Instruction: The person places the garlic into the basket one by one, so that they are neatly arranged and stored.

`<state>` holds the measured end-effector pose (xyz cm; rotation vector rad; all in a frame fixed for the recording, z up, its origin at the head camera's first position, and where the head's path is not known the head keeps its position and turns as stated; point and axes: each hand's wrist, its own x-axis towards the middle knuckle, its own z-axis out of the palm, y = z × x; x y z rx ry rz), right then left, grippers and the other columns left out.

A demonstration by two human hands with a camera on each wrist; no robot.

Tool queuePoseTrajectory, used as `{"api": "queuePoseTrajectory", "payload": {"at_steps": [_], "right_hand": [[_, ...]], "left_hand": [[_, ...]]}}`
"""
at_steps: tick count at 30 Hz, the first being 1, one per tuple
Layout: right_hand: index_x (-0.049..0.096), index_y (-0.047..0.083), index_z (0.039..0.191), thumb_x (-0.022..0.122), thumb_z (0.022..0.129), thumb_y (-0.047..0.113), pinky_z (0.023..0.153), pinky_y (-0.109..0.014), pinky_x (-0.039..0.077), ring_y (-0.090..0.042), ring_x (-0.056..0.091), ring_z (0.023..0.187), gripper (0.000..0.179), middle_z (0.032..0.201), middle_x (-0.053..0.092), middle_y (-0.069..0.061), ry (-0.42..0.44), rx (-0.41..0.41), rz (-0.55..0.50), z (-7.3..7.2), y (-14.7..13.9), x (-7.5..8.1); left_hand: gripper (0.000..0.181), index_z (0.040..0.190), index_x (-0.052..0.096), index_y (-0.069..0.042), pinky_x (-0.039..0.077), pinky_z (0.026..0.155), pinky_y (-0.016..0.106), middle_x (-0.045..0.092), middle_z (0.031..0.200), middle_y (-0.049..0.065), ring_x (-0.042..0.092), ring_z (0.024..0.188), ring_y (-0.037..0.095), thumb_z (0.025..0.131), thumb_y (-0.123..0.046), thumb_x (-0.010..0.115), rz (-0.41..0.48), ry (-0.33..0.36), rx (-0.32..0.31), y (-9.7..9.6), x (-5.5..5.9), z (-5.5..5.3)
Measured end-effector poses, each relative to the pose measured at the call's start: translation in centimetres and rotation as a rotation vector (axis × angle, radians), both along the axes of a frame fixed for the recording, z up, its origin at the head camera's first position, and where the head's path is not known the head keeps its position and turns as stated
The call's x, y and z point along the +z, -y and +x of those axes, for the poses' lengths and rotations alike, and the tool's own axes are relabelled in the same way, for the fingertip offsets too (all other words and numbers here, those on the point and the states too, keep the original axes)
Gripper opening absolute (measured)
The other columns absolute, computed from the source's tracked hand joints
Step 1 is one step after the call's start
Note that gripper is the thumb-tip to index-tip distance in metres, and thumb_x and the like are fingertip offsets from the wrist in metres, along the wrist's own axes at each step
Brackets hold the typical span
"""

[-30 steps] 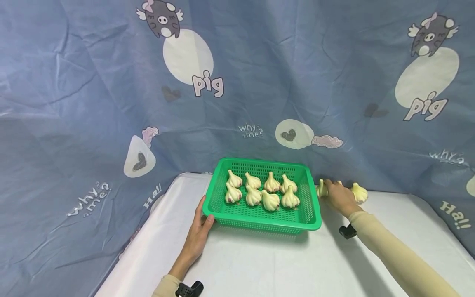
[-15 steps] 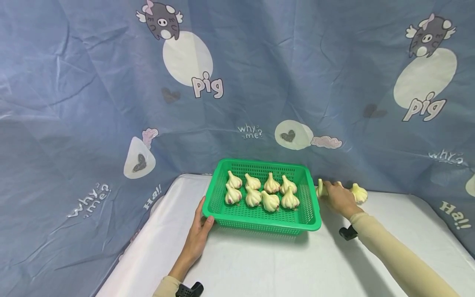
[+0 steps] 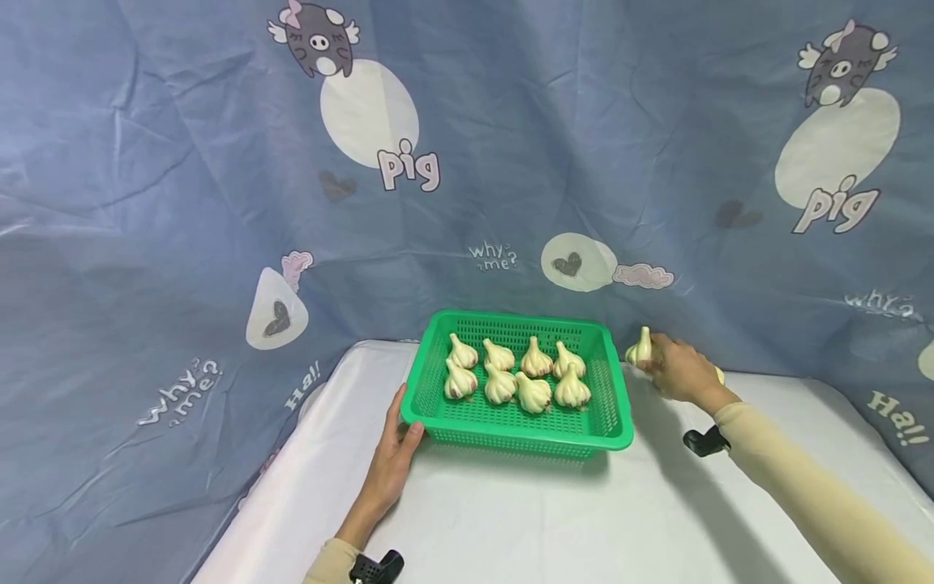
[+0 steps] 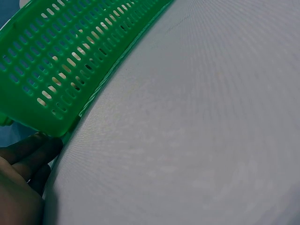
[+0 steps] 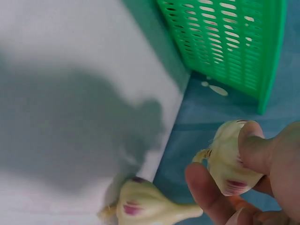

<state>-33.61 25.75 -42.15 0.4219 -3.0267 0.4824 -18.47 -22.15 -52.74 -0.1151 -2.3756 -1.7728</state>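
In the head view, a green plastic basket [image 3: 511, 439] stands at the back of the white table with several garlic bulbs [image 3: 535, 393] in it, set in two rough rows. My left hand [image 3: 390, 466] lies against its front left corner, thumb at the front and fingers along the left side. Nearly straight fingers [image 4: 40, 152] touch the basket's lower corner in the left wrist view. Beyond the basket's right side, my right hand [image 3: 682, 369] pinches a garlic bulb [image 5: 227, 159] between thumb and fingers, raised off the table.
Another garlic bulb [image 5: 140, 204] lies on the table below the right hand; in the head view the hand mostly hides what is there. A blue printed cloth [image 3: 467, 162] hangs close behind the basket. The white tabletop [image 3: 511, 519] extends in front.
My right hand has lifted a garlic bulb from the table and moved slightly up and to the right. My left hand and the basket have stayed in place.
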Motion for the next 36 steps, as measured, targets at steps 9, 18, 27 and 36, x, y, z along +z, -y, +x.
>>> {"api": "queuePoseTrajectory", "payload": {"at_steps": [9, 18, 27, 36], "right_hand": [[0.046, -0.006, 0.150, 0.069, 0.103, 0.030, 0.071, -0.061, 0.054, -0.050, 0.064, 0.102, 0.064, 0.115, 0.064, -0.035, 0.016, 0.038, -0.033, 0.1, -0.9, 1.2], [0.052, -0.006, 0.148, 0.071, 0.103, 0.027, 0.069, -0.047, 0.050, -0.034, 0.061, 0.093, 0.059, 0.092, 0.068, -0.011, -0.048, 0.092, -0.071, 0.5, -0.4, 2.6], [0.052, -0.006, 0.148, 0.070, 0.104, 0.026, 0.073, -0.044, 0.050, -0.029, 0.061, 0.092, 0.057, 0.101, 0.066, -0.015, -0.079, 0.147, -0.101, 1.2, 0.7, 4.1], [0.048, -0.006, 0.153, 0.069, 0.105, 0.025, 0.092, -0.061, 0.053, -0.035, 0.069, 0.097, 0.061, 0.122, 0.066, -0.029, -0.071, 0.204, -0.129, 1.5, 2.3, 5.7]], "left_hand": [[0.066, 0.172, 0.012, -0.036, 0.030, 0.123, 0.070, 0.013, 0.179, 0.010, 0.023, 0.162, 0.043, 0.114, -0.031, 0.045, -0.009, 0.002, 0.017, 0.0, 0.0, 0.0], [0.066, 0.171, 0.013, -0.035, 0.031, 0.123, 0.068, 0.015, 0.179, 0.010, 0.023, 0.162, 0.042, 0.114, -0.031, 0.045, -0.008, -0.002, 0.018, 0.0, 0.0, 0.0], [0.066, 0.171, 0.014, -0.037, 0.034, 0.122, 0.067, 0.017, 0.179, 0.009, 0.028, 0.160, 0.042, 0.114, -0.033, 0.046, -0.013, 0.009, 0.016, 0.1, 0.3, 0.1], [0.066, 0.171, 0.014, -0.036, 0.034, 0.122, 0.068, 0.017, 0.179, 0.009, 0.026, 0.161, 0.042, 0.114, -0.030, 0.047, -0.002, -0.003, 0.011, 0.0, 0.1, 0.0]]}}
